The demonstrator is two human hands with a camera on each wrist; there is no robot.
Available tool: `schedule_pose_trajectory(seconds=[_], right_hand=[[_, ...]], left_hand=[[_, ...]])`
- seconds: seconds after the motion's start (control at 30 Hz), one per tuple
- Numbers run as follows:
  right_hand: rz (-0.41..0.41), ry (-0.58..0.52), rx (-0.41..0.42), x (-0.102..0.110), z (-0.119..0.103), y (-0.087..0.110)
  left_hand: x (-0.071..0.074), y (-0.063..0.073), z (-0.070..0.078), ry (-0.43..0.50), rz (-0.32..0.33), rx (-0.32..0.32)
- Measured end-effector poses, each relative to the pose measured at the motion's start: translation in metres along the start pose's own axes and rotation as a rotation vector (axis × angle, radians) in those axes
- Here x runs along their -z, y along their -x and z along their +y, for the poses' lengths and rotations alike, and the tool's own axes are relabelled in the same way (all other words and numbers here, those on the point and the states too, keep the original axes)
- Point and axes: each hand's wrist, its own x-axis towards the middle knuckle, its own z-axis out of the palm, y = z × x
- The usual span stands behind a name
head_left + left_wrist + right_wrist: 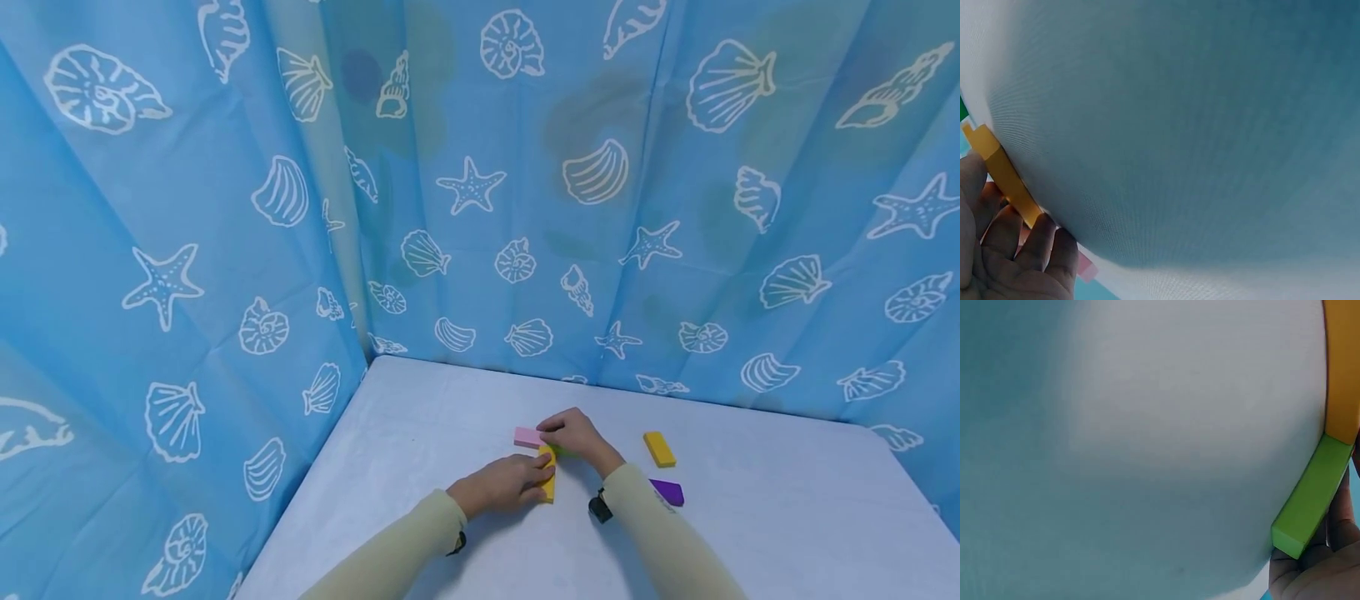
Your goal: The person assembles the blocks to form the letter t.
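A long yellow block point(549, 485) lies on the white table, and my left hand point(504, 483) grips it from the left side. The left wrist view has the same yellow block point(1009, 178) between thumb and fingers. My right hand point(576, 433) holds a green block point(1313, 494), whose end meets the end of the yellow block point(1342, 375) at an angle. From the head, the green block point(564, 453) is mostly covered by that hand. A pink block point(527, 437) lies just beyond, its right end hidden by the right fingertips.
Another yellow block point(659, 449) lies to the right on the table point(787, 500). Nearer, a purple block point(667, 492) is partly hidden by the right sleeve. A blue curtain point(525, 208) with white shell prints stands along the table's back and left edges.
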Motion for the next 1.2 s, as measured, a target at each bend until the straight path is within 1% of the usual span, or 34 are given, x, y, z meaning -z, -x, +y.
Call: schedule_pose_trajectory(seconds=[0.23, 0.47, 0.63, 0.93, 1.2], right_hand=[[0.005, 0.016, 0.013, -0.0013, 0.0018, -0.0003], [0.004, 0.007, 0.010, -0.0024, 0.0043, -0.0003], [0.007, 0.000, 0.017, -0.0024, 0.0032, -0.0002], [0.004, 0.002, 0.046, -0.0026, 0.0056, 0.0010], [0.011, 0.000, 0.039, -0.0027, 0.0066, 0.0014]], left_hand=[[0.0007, 0.0000, 0.0006, -0.007, 0.001, -0.001], [0.0009, 0.0006, 0.0009, -0.009, -0.007, 0.003], [-0.0013, -0.0007, -0.0015, -0.018, 0.011, -0.005], [-0.0005, 0.0003, -0.0014, -0.009, 0.007, -0.021], [-0.0016, 0.0000, -0.0022, -0.008, 0.015, -0.028]])
